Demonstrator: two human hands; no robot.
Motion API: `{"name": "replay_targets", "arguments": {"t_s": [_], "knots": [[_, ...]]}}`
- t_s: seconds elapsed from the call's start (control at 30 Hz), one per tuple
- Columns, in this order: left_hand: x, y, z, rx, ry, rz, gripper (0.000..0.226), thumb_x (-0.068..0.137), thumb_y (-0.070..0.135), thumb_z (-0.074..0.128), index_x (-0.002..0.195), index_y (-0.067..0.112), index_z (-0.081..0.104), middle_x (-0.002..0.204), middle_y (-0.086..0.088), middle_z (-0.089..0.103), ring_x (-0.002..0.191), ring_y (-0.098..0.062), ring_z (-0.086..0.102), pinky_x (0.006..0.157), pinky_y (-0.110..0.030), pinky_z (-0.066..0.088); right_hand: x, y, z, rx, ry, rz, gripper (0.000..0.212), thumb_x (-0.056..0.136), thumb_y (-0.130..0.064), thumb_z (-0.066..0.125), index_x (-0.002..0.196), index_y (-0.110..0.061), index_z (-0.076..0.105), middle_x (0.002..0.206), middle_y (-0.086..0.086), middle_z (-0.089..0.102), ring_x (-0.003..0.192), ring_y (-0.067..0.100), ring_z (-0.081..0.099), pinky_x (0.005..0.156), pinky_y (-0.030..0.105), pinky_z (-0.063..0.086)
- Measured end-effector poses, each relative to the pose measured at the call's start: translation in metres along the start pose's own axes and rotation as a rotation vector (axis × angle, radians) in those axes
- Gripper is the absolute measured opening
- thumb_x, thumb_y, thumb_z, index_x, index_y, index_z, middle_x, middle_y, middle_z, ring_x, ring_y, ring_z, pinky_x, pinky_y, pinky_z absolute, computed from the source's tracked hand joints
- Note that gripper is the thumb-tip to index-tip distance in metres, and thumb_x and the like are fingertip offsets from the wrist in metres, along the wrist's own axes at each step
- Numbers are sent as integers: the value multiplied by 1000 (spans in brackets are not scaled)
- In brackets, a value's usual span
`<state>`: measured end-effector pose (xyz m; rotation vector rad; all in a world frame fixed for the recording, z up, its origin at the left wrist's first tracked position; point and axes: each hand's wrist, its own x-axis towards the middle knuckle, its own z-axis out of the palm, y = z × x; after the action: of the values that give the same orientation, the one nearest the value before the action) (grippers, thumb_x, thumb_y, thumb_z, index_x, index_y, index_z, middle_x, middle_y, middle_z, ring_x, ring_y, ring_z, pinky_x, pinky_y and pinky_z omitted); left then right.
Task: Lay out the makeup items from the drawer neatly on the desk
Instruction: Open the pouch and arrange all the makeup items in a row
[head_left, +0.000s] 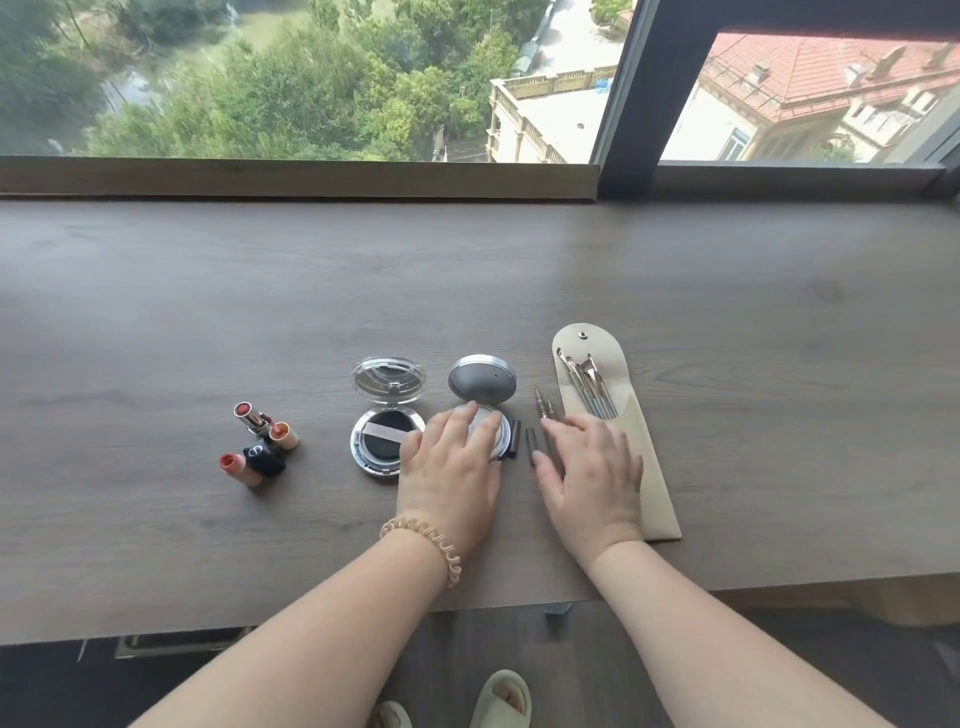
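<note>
On the wooden worktop (208, 312) below the window (311, 78), the left hand (452, 462) lies with fingers (470, 410) straight, gripping nothing, on the open silver compact (482, 382), the right hand (592, 467) likewise on the pencils (543, 405) just right of it; the compact is probably light, slick and hinge-fragile, so grasp its base rim.

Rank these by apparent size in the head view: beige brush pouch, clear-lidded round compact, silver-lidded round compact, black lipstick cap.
1. beige brush pouch
2. clear-lidded round compact and silver-lidded round compact look alike; the left hand hides part of the silver one
3. black lipstick cap
</note>
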<state>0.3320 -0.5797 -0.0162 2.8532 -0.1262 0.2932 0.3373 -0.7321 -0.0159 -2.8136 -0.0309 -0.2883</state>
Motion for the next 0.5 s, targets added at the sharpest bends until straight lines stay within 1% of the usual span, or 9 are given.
{"name": "replay_targets", "arguments": {"t_s": [0.07, 0.1, 0.13, 0.2, 0.27, 0.33, 0.37, 0.43, 0.5], "knots": [[-16, -7, -5, -129, 203, -18, 40, 71, 32, 59, 110, 27, 50, 111, 1, 61, 104, -19, 50, 89, -34, 29, -2, 13, -5, -9, 55, 181, 42, 82, -37, 46, 117, -20, 62, 127, 11, 56, 115, 30, 47, 91, 44, 41], [-25, -11, -11, -168, 299, -33, 37, 71, 32, 56, 107, 25, 48, 107, 1, 58, 101, -19, 48, 88, -34, 29, -3, 21, -6, -11, 45, 259, 42, 85, -33, 49, 124, -18, 58, 136, 14, 49, 124, 34, 42, 99, 47, 37], [-34, -17, -18, -187, 374, -44, 35, 71, 31, 54, 104, 23, 47, 104, 2, 54, 98, -20, 46, 87, -33, 28, -4, 27, -8, -2, -11, 321, 44, 89, -29, 51, 130, -17, 52, 144, 16, 42, 132, 35, 35, 106, 47, 30], [-48, -30, -29, -197, 454, -69, 32, 71, 30, 53, 99, 20, 44, 102, 4, 45, 96, -21, 45, 84, -33, 27, -10, 34, -7, 14, -160, 376, 50, 93, -29, 48, 140, -18, 40, 151, 15, 30, 139, 32, 24, 112, 45, 20], [-59, -46, -42, -212, 481, -131, 33, 70, 30, 53, 99, 19, 42, 103, 3, 45, 97, -22, 44, 85, -34, 27, -17, 31, -4, 25, -213, 377, 53, 94, -31, 45, 144, -19, 33, 154, 13, 25, 141, 30, 21, 114, 43, 18], [-67, -62, -53, -228, 489, -253, 39, 69, 33, 53, 102, 16, 42, 105, -4, 51, 102, -24, 44, 87, -35, 28, -23, 20, -6, 16, -196, 408, 54, 93, -31, 46, 144, -18, 32, 154, 13, 24, 141, 30, 20, 115, 44, 16], [-69, -70, -58, -240, 493, -337, 44, 67, 35, 54, 105, 15, 42, 107, -8, 52, 104, -25, 44, 88, -37, 29, -23, 14, -9, 20, -152, 434, 55, 92, -31, 48, 143, -17, 34, 154, 14, 26, 141, 30, 21, 115, 46, 17], [-72, -87, -69, -282, 476, -547, 59, 65, 36, 62, 115, 12, 40, 115, -12, 48, 110, -29, 44, 93, -41, 32, -22, -1, -17, 85, 4, 432, 54, 87, -29, 53, 137, -12, 42, 148, 17, 34, 136, 34, 29, 110, 51, 21], [-70, -109, -76, -360, 368, -741, 78, 65, 30, 75, 129, 11, 34, 128, -15, 41, 119, -32, 42, 102, -44, 34, -20, -22, -25, 150, 156, 301, 54, 80, -35, 51, 129, -12, 49, 139, 17, 44, 127, 35, 38, 102, 50, 28]]}}
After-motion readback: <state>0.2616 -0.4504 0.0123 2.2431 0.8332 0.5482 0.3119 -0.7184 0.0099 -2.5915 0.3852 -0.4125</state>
